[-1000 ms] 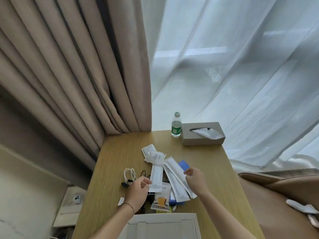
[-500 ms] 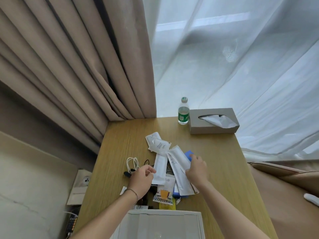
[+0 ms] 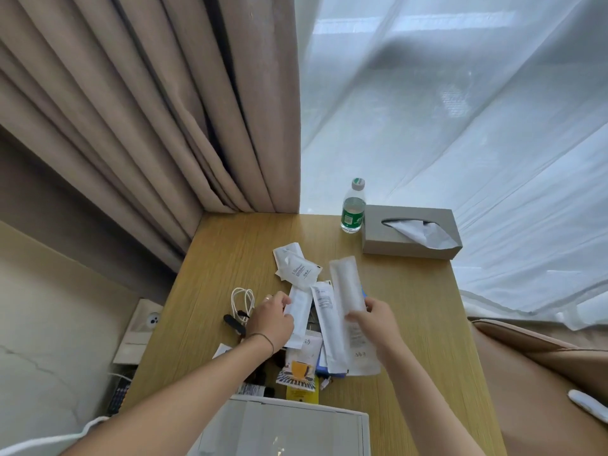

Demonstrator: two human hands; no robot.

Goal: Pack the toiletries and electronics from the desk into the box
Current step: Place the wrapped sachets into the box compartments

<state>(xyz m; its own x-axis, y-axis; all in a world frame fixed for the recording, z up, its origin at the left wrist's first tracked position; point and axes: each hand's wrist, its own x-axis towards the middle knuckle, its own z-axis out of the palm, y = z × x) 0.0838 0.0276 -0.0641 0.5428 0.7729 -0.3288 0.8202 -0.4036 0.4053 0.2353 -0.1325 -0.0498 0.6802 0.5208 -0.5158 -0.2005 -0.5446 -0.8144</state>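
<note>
Landmark: white box [image 3: 283,426], seen at the near edge of the wooden desk [image 3: 411,324].

A pile of toiletry sachets [image 3: 324,327] is observed on the desk just beyond the box. A long white packet [image 3: 345,284] is held by the right hand [image 3: 375,324]; its near end is pinched between thumb and curled fingers, and its far end is raised above the pile, pointing away from the box. A second long white packet [image 3: 300,315] is gripped along its left edge by the left hand [image 3: 271,319], fingers curled round it; this packet lies on the pile, beyond the box and left of the raised packet.

A coiled white cable [image 3: 242,301] and a small black item [image 3: 234,324] are noted on the desk beyond the box's left corner, just left of the left hand and not touched by the fingers. Two square sachets [image 3: 296,268] lie farther beyond the box.

At the desk's far edge from the box, a water bottle [image 3: 353,209] is seen upright, just beside a grey tissue box [image 3: 408,236].
</note>
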